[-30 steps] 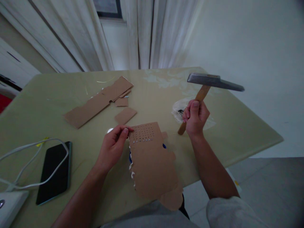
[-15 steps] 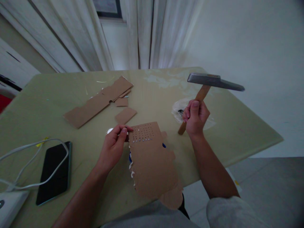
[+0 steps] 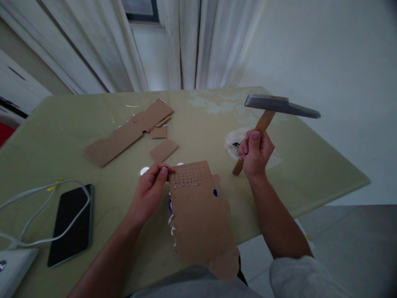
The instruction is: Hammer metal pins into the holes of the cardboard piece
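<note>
My right hand (image 3: pixel 254 154) grips the wooden handle of a hammer (image 3: pixel 281 106), its steel head raised above the table's right side. My left hand (image 3: pixel 150 191) pinches something small at the top left corner of a brown cardboard sheet (image 3: pixel 198 215); what it holds is too small to tell. The sheet lies at the table's near edge and overhangs it. Rows of small dots or nail heads (image 3: pixel 187 178) mark its upper part. Something blue and white shows under its edges.
A green table (image 3: pixel 62 136) carries cardboard scraps (image 3: pixel 128 131) at the back, a black phone (image 3: pixel 70 223) with a white cable (image 3: pixel 37 194) at the left, and a clear plastic bag (image 3: pixel 235 145) behind my right hand. White curtains hang behind. The floor lies right.
Almost nothing has moved. The cardboard sheet has shifted slightly toward me, and my left hand's fingers have stayed pinched at its corner. The hammer remains raised.
</note>
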